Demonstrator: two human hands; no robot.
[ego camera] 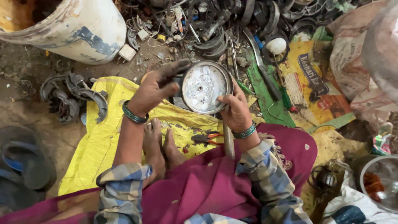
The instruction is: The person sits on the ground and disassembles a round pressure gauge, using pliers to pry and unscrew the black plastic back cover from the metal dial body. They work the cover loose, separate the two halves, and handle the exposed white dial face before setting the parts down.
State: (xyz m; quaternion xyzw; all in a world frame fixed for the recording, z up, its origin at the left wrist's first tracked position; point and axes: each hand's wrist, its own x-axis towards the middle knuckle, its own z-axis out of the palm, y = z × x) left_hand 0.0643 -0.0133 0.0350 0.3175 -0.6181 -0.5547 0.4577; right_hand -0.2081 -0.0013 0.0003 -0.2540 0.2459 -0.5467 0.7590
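A round shiny metal reflector dish (204,87), like a lamp housing with a small hole in its middle, is held up between both hands. My left hand (155,87) grips its left rim, fingers stretched over the top edge. My right hand (235,108) holds the lower right rim; a pale rod (229,141) runs down below that hand. Both wrists carry green bangles. My bare feet (159,143) rest on a yellow cloth (97,141), and red-handled pliers (207,138) lie beside them.
A white plastic drum (78,29) lies at top left. Dark metal scrap and wires (232,25) pile up behind the dish. Curved black metal parts (72,97) sit at left, sandals (23,166) at far left, printed sacks (315,87) at right, a metal bowl (379,182) at lower right.
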